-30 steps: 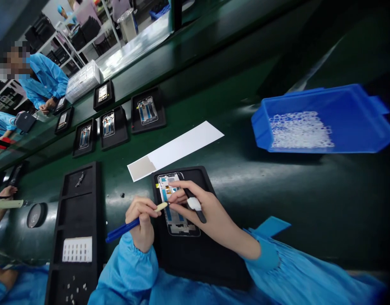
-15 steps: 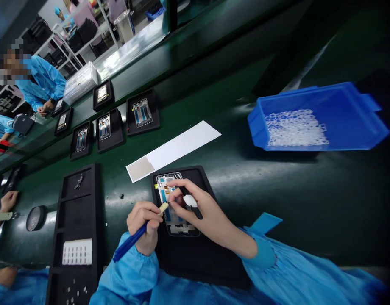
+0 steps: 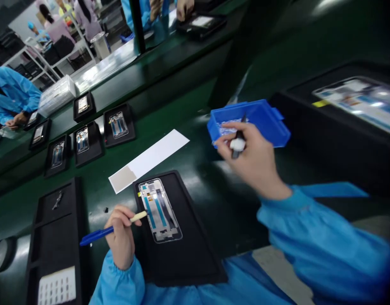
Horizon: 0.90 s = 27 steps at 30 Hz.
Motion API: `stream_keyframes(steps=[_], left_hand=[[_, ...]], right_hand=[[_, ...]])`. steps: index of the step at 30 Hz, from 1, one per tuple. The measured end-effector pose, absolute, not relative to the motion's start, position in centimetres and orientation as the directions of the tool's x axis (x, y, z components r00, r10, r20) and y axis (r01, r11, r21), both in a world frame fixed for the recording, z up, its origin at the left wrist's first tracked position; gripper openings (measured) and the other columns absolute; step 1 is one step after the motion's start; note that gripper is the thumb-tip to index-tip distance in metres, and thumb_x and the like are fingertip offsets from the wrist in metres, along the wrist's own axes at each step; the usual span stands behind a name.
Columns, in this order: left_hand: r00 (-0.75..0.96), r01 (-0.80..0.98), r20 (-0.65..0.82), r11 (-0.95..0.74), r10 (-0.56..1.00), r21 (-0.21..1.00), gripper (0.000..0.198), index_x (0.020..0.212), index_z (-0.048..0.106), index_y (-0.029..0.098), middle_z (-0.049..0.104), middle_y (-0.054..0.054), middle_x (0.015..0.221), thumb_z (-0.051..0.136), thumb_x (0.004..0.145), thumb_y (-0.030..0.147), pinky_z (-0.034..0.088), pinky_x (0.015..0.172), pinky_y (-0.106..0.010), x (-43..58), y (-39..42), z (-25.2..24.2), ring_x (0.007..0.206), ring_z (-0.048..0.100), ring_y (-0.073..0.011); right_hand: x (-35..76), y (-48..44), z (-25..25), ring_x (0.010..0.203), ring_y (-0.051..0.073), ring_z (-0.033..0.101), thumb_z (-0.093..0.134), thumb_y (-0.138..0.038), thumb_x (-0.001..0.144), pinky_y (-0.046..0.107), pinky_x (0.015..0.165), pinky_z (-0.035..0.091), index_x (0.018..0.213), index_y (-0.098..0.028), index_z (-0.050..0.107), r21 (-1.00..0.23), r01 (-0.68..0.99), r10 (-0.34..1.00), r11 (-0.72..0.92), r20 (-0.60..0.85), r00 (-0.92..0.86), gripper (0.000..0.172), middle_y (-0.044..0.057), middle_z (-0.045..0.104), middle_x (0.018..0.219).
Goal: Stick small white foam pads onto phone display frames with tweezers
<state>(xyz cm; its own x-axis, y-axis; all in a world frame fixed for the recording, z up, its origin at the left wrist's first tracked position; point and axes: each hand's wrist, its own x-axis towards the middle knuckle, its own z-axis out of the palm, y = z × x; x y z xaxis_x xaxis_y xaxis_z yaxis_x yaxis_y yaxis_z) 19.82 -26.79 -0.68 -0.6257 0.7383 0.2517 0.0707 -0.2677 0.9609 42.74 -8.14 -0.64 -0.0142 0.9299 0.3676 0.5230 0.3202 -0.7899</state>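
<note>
My left hand (image 3: 121, 237) is closed around a blue pen-like tool (image 3: 98, 235) with a cream tip. That tip is beside the left edge of an open phone frame (image 3: 159, 212) with blue strips, lying on a black tray (image 3: 195, 254). Off to the right, my right hand (image 3: 260, 163) grips black tweezers (image 3: 237, 145) with a white wrap on them. It hovers at the near left side of a blue bin (image 3: 271, 127); small white pieces show inside, partly hidden by the fingers.
A white strip (image 3: 160, 154) lies behind the tray. At left is a compartmented black tray (image 3: 77, 228) with a white card (image 3: 57, 287). Several trays with phone frames, such as one tray (image 3: 129, 131), stand farther back. Another black tray (image 3: 296, 123) is at right. Co-workers sit across.
My right hand has moved right with the tweezers, from over the phone frame to the blue bin. My left hand has shifted slightly left with its tool. The view has turned right.
</note>
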Motion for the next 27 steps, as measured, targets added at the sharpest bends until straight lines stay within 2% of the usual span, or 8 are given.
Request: stream_keyframes(steps=[2,5,7,9,11,13,19,27], left_hand=[[-0.596,0.120,0.265,-0.242,0.758,0.963,0.045,0.057,0.048,0.016,0.056,0.001,0.067,0.052,0.095,0.041,0.050,0.051,-0.024,19.2,-27.0,-0.7,0.050,0.055,-0.0095],[-0.480,0.262,0.230,-0.112,0.846,0.959,0.039,0.060,0.053,0.017,0.059,-0.001,0.076,0.052,0.095,0.036,0.055,0.064,-0.028,18.5,-27.1,0.0,0.063,0.060,-0.0125],[-0.395,0.361,0.155,-0.002,0.905,0.932,0.030,0.067,0.058,0.018,0.060,-0.003,0.086,0.055,0.093,0.035,0.056,0.073,-0.029,18.1,-27.1,0.8,0.074,0.063,-0.0148],[-0.352,0.409,0.091,0.066,0.932,0.910,0.022,0.078,0.062,0.019,0.060,-0.005,0.094,0.056,0.092,0.034,0.057,0.078,-0.031,17.8,-27.1,1.4,0.082,0.065,-0.0165],[-0.357,0.409,0.061,0.097,0.932,0.907,0.016,0.089,0.063,0.019,0.061,-0.006,0.098,0.055,0.092,0.033,0.057,0.083,-0.034,17.7,-27.0,1.3,0.086,0.067,-0.0176],[-0.414,0.376,0.051,0.120,0.909,0.919,0.014,0.095,0.059,0.019,0.063,-0.007,0.100,0.057,0.092,0.033,0.057,0.086,-0.035,17.7,-27.0,0.8,0.091,0.068,-0.0187],[-0.573,0.287,0.071,0.119,0.817,0.951,0.023,0.099,0.051,0.019,0.071,-0.008,0.100,0.064,0.088,0.036,0.059,0.085,-0.034,18.2,-27.1,-0.8,0.095,0.071,-0.0196],[-0.563,0.395,0.127,0.131,0.817,0.909,0.026,0.109,0.046,0.021,0.075,-0.009,0.099,0.062,0.090,0.030,0.059,0.080,-0.032,18.0,-27.3,-0.6,0.088,0.073,-0.0188]], right_hand=[[45.4,-5.1,-0.3,0.091,0.031,0.064,0.051,-0.024,0.089,0.045,0.080,0.050,0.117,-0.017,0.058,-0.622,0.745,0.948,0.240,0.316,-0.042,0.030,0.013,0.069,0.096],[46.5,-4.1,0.1,0.103,0.036,0.060,0.047,-0.014,0.086,0.046,0.081,0.048,0.118,-0.019,0.059,-0.490,0.838,0.956,0.239,0.271,-0.114,0.034,0.014,0.068,0.108],[45.0,-5.9,-0.1,0.105,0.034,0.059,0.047,-0.016,0.090,0.046,0.084,0.048,0.121,-0.023,0.057,-0.507,0.797,0.919,0.329,0.367,-0.146,0.034,0.012,0.067,0.110],[42.5,-8.7,-0.6,0.095,0.029,0.062,0.051,-0.024,0.093,0.043,0.082,0.049,0.119,-0.025,0.056,-0.545,0.683,0.849,0.486,0.478,-0.223,0.027,0.009,0.069,0.099],[39.8,-11.4,-1.6,0.083,0.026,0.063,0.052,-0.024,0.093,0.039,0.073,0.050,0.112,-0.022,0.059,-0.565,0.508,0.759,0.650,0.502,-0.414,0.020,0.006,0.070,0.089],[37.4,-13.2,-2.8,0.080,0.025,0.063,0.050,-0.022,0.094,0.038,0.067,0.048,0.111,-0.018,0.059,-0.548,0.437,0.694,0.713,0.466,-0.549,0.020,0.006,0.070,0.088],[34.3,-14.1,-5.1,0.079,0.026,0.060,0.042,-0.018,0.095,0.038,0.071,0.042,0.117,-0.012,0.058,-0.462,0.505,0.680,0.729,0.404,-0.612,0.028,0.010,0.068,0.089],[36.1,-16.1,-5.4,0.085,0.025,0.062,0.044,-0.022,0.095,0.043,0.083,0.045,0.124,-0.017,0.054,-0.563,0.412,0.669,0.716,0.387,-0.635,0.031,0.008,0.069,0.093]])
